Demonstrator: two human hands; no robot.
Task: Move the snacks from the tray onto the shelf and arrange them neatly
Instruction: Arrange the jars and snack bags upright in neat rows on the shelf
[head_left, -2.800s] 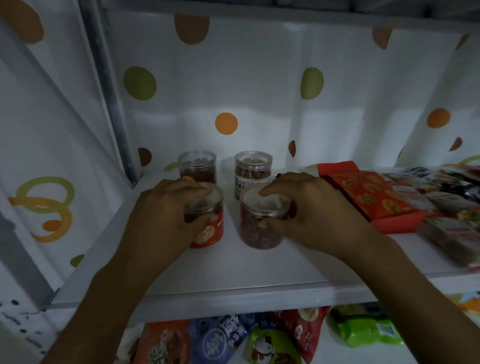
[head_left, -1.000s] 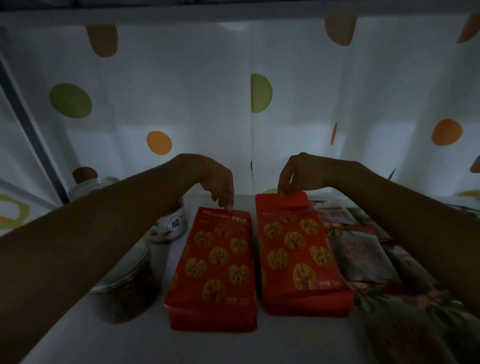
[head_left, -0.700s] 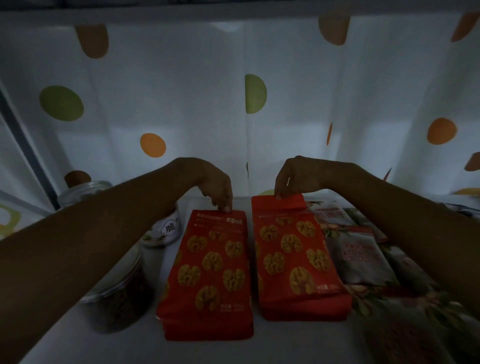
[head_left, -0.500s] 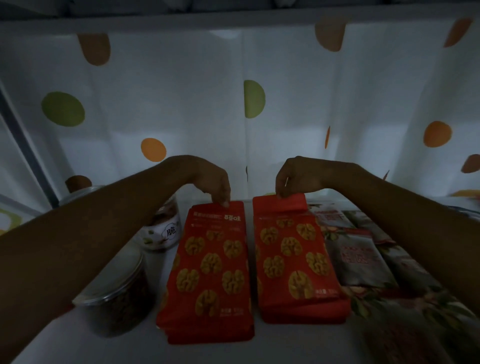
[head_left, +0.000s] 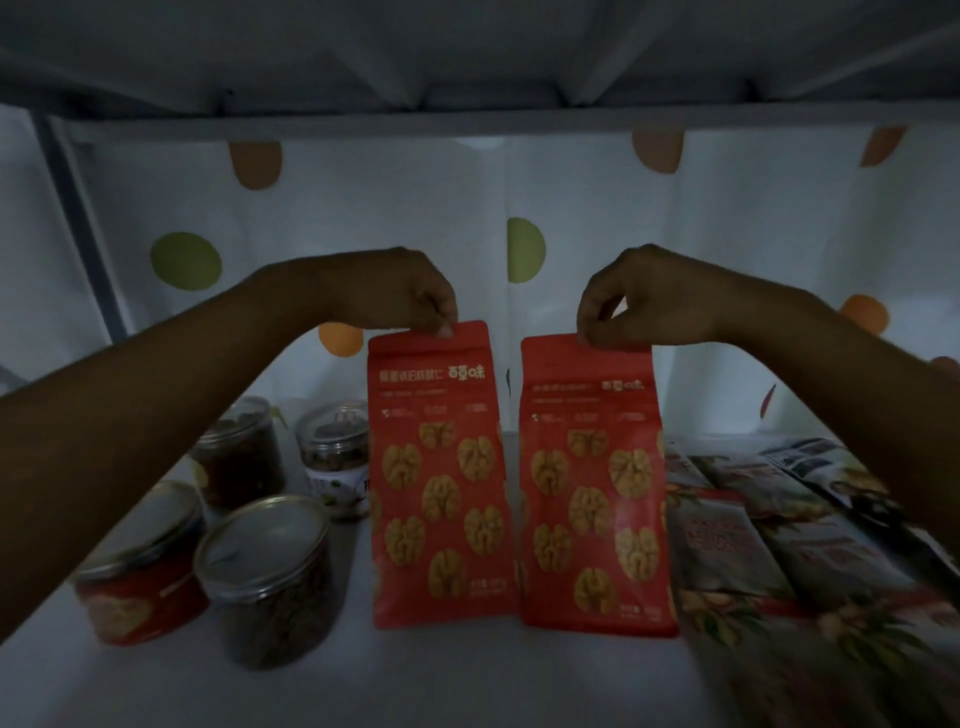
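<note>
Red and printed with walnuts, the left bag (head_left: 436, 493) and right bag (head_left: 592, 509) stand upright side by side on the shelf (head_left: 467, 680), fronts to the camera, with a narrow gap between them. The left hand (head_left: 415, 296) pinches the left bag's top seal between thumb and fingertips, the other fingers curled in. The right hand (head_left: 628, 301) pinches the right bag's top edge near its left corner in the same way. Both bags have their bottoms on the shelf board.

Four lidded clear jars sit left of the bags in two rows: a red-label jar (head_left: 140, 571) partly behind the left forearm, a front jar (head_left: 270, 577), a dark back jar (head_left: 239, 452) and a white-label jar (head_left: 335, 457) just beside the left bag. Flat packets (head_left: 779, 545) lie overlapping just right of the right bag. Behind hangs a white curtain (head_left: 571, 208) with green, orange and brown dots. The light is dim and the small print cannot be read
</note>
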